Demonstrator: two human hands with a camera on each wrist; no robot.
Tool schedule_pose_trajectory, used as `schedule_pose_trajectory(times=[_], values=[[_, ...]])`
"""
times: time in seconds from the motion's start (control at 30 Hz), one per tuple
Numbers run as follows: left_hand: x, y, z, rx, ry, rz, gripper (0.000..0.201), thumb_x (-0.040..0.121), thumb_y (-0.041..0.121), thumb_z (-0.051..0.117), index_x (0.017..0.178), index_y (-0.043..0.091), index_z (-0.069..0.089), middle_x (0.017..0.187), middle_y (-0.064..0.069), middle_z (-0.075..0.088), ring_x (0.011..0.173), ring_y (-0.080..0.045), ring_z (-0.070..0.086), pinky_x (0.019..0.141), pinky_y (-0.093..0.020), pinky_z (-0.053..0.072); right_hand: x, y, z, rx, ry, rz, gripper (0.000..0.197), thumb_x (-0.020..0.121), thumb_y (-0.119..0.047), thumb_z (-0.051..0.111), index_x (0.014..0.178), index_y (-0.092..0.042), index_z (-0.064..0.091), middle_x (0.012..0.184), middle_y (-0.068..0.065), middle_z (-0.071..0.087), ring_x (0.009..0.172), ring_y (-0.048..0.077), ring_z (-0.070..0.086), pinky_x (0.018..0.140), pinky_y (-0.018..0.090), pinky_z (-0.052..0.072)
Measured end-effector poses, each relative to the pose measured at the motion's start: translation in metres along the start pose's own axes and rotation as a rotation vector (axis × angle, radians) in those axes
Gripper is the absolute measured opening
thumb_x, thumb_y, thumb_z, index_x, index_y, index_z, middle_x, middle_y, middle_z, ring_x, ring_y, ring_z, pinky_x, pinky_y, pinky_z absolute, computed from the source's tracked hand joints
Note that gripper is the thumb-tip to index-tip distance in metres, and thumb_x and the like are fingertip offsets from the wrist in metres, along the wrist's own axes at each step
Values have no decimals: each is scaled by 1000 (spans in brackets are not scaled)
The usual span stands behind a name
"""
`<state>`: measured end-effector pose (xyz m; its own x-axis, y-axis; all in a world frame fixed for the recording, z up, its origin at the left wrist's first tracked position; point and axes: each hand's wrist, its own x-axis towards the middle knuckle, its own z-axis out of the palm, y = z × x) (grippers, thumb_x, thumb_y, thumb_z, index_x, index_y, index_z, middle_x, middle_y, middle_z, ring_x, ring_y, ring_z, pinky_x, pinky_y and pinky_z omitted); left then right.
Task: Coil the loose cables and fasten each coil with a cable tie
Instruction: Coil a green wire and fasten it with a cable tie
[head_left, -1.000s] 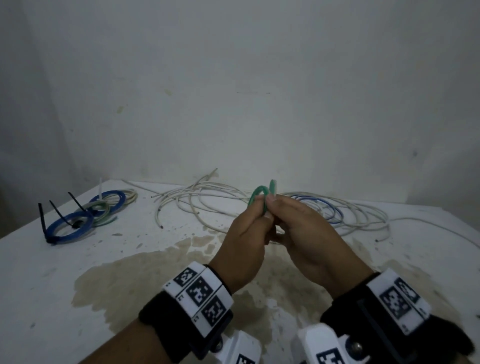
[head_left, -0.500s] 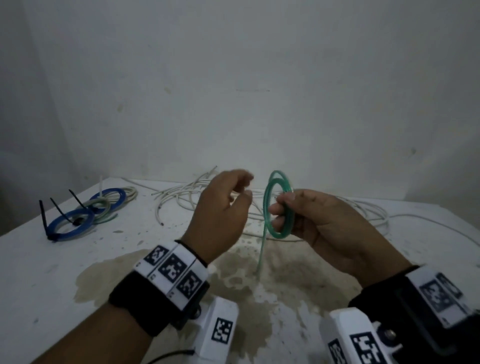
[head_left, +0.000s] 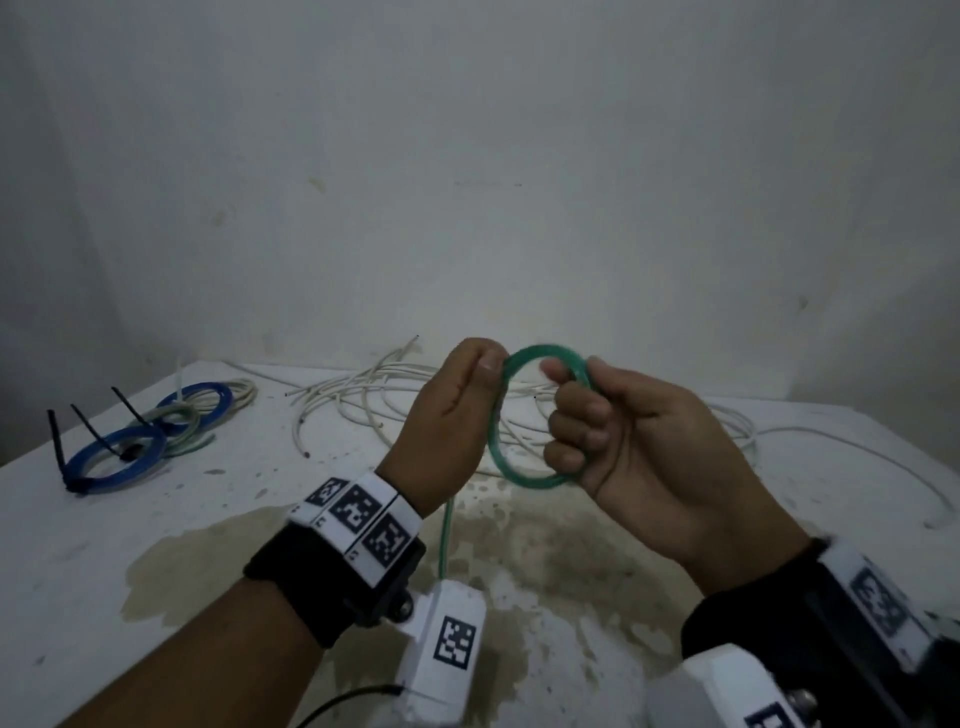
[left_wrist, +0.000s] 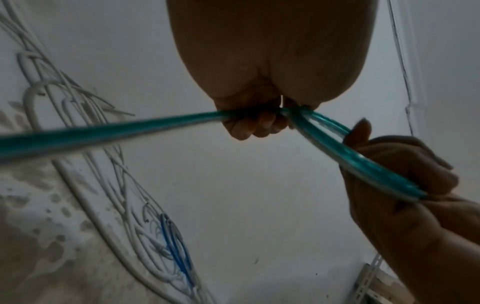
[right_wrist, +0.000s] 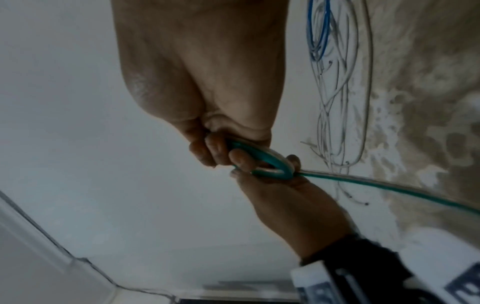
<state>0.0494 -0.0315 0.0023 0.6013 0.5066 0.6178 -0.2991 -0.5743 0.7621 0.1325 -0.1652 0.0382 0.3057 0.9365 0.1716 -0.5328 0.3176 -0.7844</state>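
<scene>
A green cable (head_left: 497, 452) is wound into a small coil held up above the table between both hands. My right hand (head_left: 613, 431) grips the coil's right side, fingers curled through the loop. My left hand (head_left: 457, 400) pinches the coil's upper left rim. The cable's loose tail (head_left: 444, 535) hangs down from the left hand toward the table. In the left wrist view the green cable (left_wrist: 103, 131) runs taut across the frame into the left hand's fingers (left_wrist: 249, 127). In the right wrist view the coil (right_wrist: 270, 162) sits between both hands.
Loose white cables (head_left: 363, 410) lie tangled at the table's back middle, with a blue strand (left_wrist: 176, 246) among them. Two blue coils (head_left: 119, 457) fastened with black cable ties (head_left: 57, 457) rest at the left. The white table (head_left: 156, 597) is stained brown in front.
The left hand, apart from the coil half a second ago, has returned to pinch its rim. The coil has turned to face me, and both hands have risen slightly.
</scene>
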Motion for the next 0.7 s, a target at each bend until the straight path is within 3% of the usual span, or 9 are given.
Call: schedule_pose_trajectory(times=[0.07,0.17,0.23,0.3,0.37,0.43,0.5,0.6,0.7], values=[[-4,-10,-7,78,-58,19,12,99,32,35,104,33,46,63,4,43,53,-16,37,50,-36,33,1,-14,-6,42,46,-75,21,92,-22,37,91,-9,54,54,-7,40,45,7,38,45,21,38],[-12,-22,-15,281,-206,23,29,100,14,40,106,42,40,73,9,50,52,-10,43,51,-33,42,4,-39,-19,95,134,-142,22,96,-21,35,86,-11,53,54,-10,41,43,4,39,43,19,40],[-16,-26,-19,336,-270,16,37,98,7,40,102,44,41,81,8,54,56,-6,49,56,-26,45,8,-49,-28,87,191,-136,24,98,-23,35,86,-11,52,54,-10,41,39,2,35,41,16,38],[-17,-27,-21,366,-340,39,35,93,4,38,95,38,50,80,9,55,65,-3,52,60,-14,43,13,-54,-37,72,238,-131,25,98,-23,35,86,-10,52,53,-10,40,37,3,32,39,16,34],[-16,-29,-23,419,-425,104,27,83,8,40,82,22,63,80,5,58,74,-2,54,69,-15,43,18,-56,-43,71,272,-134,26,98,-22,35,88,-7,53,54,-8,40,38,4,31,38,16,32],[-16,-32,-24,527,-491,145,26,77,10,43,78,13,69,88,0,64,83,-8,58,77,-23,47,22,-59,-48,93,282,-140,21,92,-18,39,92,-2,53,56,-6,40,40,6,32,40,18,33],[-17,-36,-26,632,-562,196,23,76,8,50,81,14,72,99,-1,63,89,-11,59,78,-26,49,23,-62,-51,140,262,-152,24,74,-9,53,95,3,53,58,-2,42,43,9,34,42,20,35],[-22,-41,-29,666,-641,241,14,84,22,65,96,22,71,120,4,51,97,1,48,83,-14,41,27,-65,-57,154,248,-183,52,43,-1,62,93,5,52,61,1,46,44,10,38,44,19,38],[-22,-42,-30,598,-531,278,30,86,46,54,99,25,72,131,5,46,110,2,47,90,-11,40,34,-62,-69,138,270,-199,47,44,1,65,89,3,52,61,3,49,47,10,45,47,19,42]])
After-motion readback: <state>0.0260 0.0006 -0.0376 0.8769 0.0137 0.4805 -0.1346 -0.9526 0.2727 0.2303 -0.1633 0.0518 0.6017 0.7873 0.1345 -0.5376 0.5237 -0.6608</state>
